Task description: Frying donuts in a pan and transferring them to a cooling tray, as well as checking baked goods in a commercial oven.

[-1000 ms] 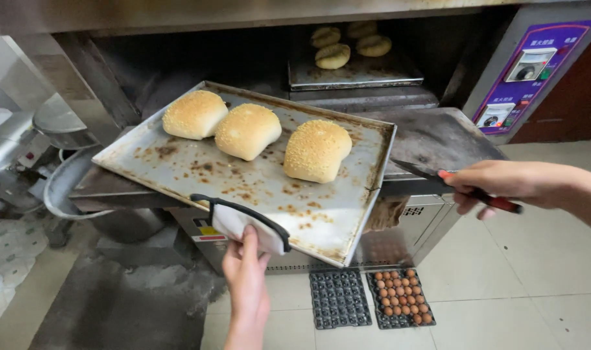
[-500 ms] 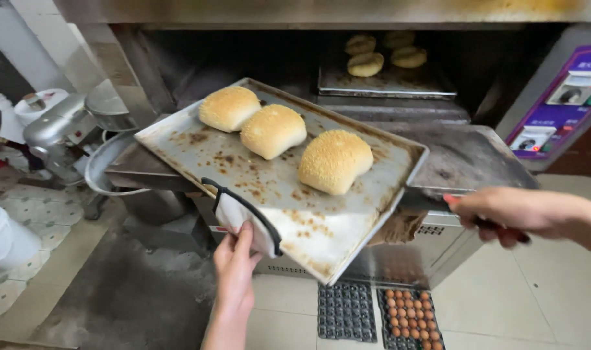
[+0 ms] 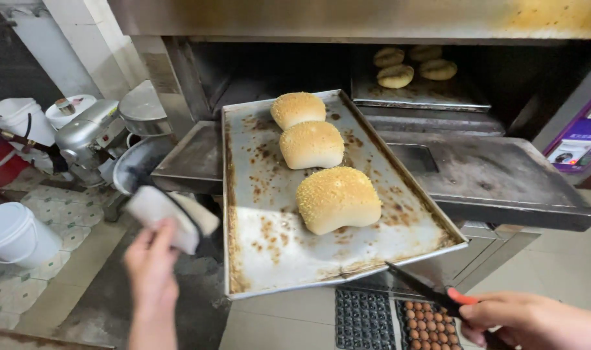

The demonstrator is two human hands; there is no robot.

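**Tray swung lengthwise, left hand now off its edge**

Since the earlier frames the baking tray point(image 3: 269, 259) has rotated: its long axis now points into the oven, short edge toward the camera. The left hand point(image 3: 154, 259) was at the tray's near edge with the white pad; now it sits beside the tray's left side, apart from it, fingers closed around that white pad with dark handle point(image 3: 169, 217). So the tray looks to be carried by the right side only, with its far end on or just over the open oven door point(image 3: 503, 181); I can't tell which.

Right hand point(image 3: 529, 321) is low right, closed around an orange-handled dark tool point(image 3: 431, 295) whose tip meets the tray's front right edge.

Contents:
- Tray: three sesame buns point(image 3: 337, 198) in a line down the middle, browned grease marks around them.
- Second tray point(image 3: 425, 97) inside the oven: three more buns at the back.
- Floor, below the tray: egg crates point(image 3: 431, 317), one partly filled with brown eggs, one empty.
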